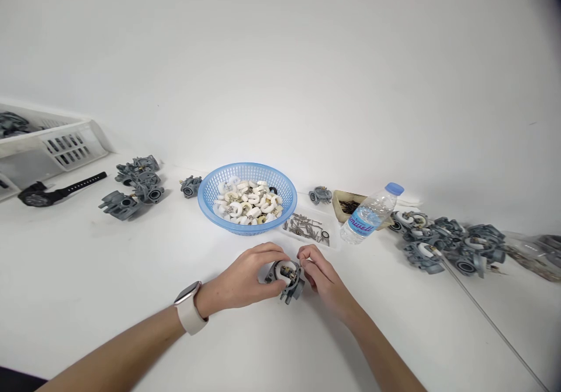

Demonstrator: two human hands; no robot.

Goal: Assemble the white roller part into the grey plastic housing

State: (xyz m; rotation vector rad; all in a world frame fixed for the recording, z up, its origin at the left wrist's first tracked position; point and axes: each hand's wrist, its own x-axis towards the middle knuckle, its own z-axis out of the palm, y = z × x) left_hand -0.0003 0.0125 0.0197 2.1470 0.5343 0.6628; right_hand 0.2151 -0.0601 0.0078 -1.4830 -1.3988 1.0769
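My left hand [252,278] grips a grey metal carburetor [294,291] from its left side, thumb and fingers around the body. Its open bowl side faces up, and a white plastic float [284,270] sits inside with brass parts showing. Close against the carburetor's right edge is my right hand [322,274], its fingers curled and thumb and forefinger pinched together. Whatever that pinch holds, if anything, is too small to make out. Just beyond both hands stand a blue basket [248,228] of white floats and a white tray [335,234] with thin metal pins.
A water bottle [368,217] leans by a beige tray [339,210]. Assembled carburetors [464,246] cluster at right, beside a thin rod [491,322] and a clear bag [534,252]. Leftward are more carburetors [135,187], a black watch [56,193] and a white crate [94,141].
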